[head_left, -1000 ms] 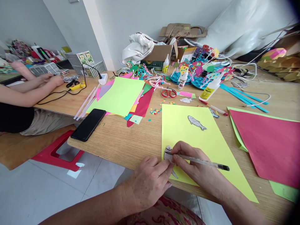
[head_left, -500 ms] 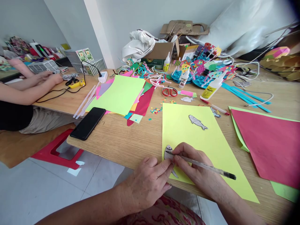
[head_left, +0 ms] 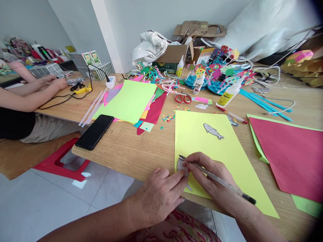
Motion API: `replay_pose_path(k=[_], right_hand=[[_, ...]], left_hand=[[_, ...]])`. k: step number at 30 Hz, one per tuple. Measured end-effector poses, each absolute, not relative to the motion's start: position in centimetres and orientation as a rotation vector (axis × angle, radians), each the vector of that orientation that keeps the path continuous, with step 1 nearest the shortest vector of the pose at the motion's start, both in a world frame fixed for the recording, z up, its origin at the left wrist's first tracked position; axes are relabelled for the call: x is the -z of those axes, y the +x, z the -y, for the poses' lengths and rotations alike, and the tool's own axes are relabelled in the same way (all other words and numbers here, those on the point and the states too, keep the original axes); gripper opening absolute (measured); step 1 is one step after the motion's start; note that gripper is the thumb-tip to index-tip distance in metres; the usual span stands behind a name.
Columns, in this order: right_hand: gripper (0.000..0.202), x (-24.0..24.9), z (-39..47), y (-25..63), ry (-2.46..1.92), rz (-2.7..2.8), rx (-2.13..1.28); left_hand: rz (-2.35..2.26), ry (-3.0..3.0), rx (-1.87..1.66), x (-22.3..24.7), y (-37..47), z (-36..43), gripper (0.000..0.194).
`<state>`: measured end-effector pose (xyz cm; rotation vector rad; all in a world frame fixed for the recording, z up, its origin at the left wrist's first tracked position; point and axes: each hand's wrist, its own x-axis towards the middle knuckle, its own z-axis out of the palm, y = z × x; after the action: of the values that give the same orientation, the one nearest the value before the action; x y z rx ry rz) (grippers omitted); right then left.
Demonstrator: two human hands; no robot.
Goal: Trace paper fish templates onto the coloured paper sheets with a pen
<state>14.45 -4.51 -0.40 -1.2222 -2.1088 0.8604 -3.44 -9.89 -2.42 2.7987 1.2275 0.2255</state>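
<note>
A yellow sheet point(head_left: 217, 151) lies near the table's front edge. On its lower left is a grey fish cutout point(head_left: 180, 164), partly hidden by fingers. My left hand point(head_left: 161, 196) presses its fingertips onto this fish from the left. My right hand point(head_left: 214, 176) is closed on a clear pen point(head_left: 222, 181), whose dark tip is at the fish's head. A second grey fish cutout point(head_left: 213, 131) lies higher on the sheet.
Left stand a black phone point(head_left: 95, 132) and stacked coloured paper point(head_left: 128, 101). Behind are red scissors point(head_left: 183, 98), glue bottles point(head_left: 229, 93) and blue crafts. Red paper point(head_left: 292, 151) lies right. A person's arms point(head_left: 27, 97) rest at the far left table.
The pen tip has moved up slightly, from the fish's body to its head, and my right hand has shifted with it. My left hand stays in place.
</note>
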Motion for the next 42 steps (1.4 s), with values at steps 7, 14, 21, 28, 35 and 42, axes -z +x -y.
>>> replay_pose_path(k=[7,14,21,28,35,42], right_hand=[[0.02,1.2,3.6,15.0,-1.072,2.383,-0.583],[0.025,1.9,4.4,15.5,-1.045,2.459,-0.531],[0.027,2.0,4.5,15.5,-1.04,2.426,-0.525],[0.02,1.7,4.5,15.3,-1.054,2.406,-0.527],[0.018,-0.6,4.2,14.8,-1.246,2.116,-0.968],[0.007,0.2,3.4,14.0,-1.385,1.94,-1.153]], left_hand=[[-1.21,2.839,-0.246,2.6,-3.6,9.8,0.043],[-1.211,2.827,-0.269,2.4,-3.6,9.8,0.041],[-1.232,2.835,-0.244,2.3,-3.5,9.8,0.04],[-1.219,2.802,-0.239,2.2,-3.5,9.7,0.039],[-1.197,2.829,-0.234,2.2,-3.6,9.6,0.04],[-1.193,2.829,-0.248,2.2,-3.5,9.4,0.037]])
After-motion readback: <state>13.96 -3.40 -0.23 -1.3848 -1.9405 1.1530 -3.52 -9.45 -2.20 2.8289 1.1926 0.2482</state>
